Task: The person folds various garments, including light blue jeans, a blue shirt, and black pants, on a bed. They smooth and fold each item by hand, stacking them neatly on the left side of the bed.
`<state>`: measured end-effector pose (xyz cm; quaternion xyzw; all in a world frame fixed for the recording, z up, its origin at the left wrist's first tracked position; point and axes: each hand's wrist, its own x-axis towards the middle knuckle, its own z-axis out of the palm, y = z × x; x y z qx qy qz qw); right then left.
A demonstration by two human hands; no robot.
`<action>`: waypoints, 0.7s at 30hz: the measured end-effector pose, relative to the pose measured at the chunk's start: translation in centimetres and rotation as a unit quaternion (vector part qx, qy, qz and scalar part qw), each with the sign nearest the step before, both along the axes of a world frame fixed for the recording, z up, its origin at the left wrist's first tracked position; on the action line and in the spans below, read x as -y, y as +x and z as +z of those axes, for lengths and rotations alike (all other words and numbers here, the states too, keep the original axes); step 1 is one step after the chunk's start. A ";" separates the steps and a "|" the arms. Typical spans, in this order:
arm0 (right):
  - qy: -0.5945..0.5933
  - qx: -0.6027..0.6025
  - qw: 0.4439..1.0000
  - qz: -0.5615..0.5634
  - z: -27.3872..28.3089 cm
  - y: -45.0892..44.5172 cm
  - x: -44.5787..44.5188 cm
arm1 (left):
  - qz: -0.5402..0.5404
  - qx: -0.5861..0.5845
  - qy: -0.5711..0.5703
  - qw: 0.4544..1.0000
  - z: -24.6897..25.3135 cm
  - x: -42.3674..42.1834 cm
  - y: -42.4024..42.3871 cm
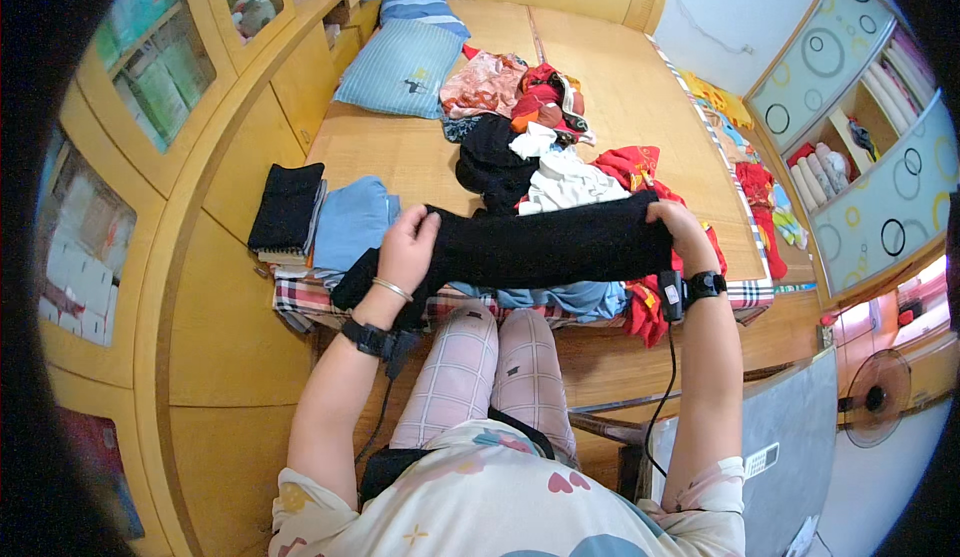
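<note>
A black garment (544, 245) stretches between my two hands above the near edge of the bed. My left hand (409, 249) grips its left end, and a loose black part droops below and left of that hand. At the other end, my right hand (681, 230) pinches the upper corner. Behind the garment lies a loose heap with a white cloth (574, 180), a black cloth (491, 159) and a red cloth (626, 163). To the left sit a folded black stack (286, 208) and a folded blue garment (356, 215). Blue fabric (570, 300) shows under the held garment.
Wooden cabinets (240, 159) line the left side. Two blue pillows, one striped (405, 69), rest at the bed's far left. On the right are a sliding-door wardrobe (817, 61), a fan (876, 399) and a grey tabletop (795, 414) with a remote control (762, 459). Cables hang from both wrists.
</note>
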<state>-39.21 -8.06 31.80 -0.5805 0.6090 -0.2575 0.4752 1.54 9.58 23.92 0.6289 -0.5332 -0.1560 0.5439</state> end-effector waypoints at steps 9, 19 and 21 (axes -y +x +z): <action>0.004 -0.135 0.976 -0.170 -7.5 -7.9 8.3 | -0.248 -0.027 0.190 0.950 -6.7 12.0 -6.8; -0.257 -0.124 0.953 0.101 -20.2 7.3 8.5 | -0.201 -0.100 0.361 0.905 -23.3 12.7 -4.2; -0.303 -0.120 0.931 0.163 -21.1 10.5 8.2 | -0.212 -0.029 0.356 0.910 -23.4 10.2 -3.4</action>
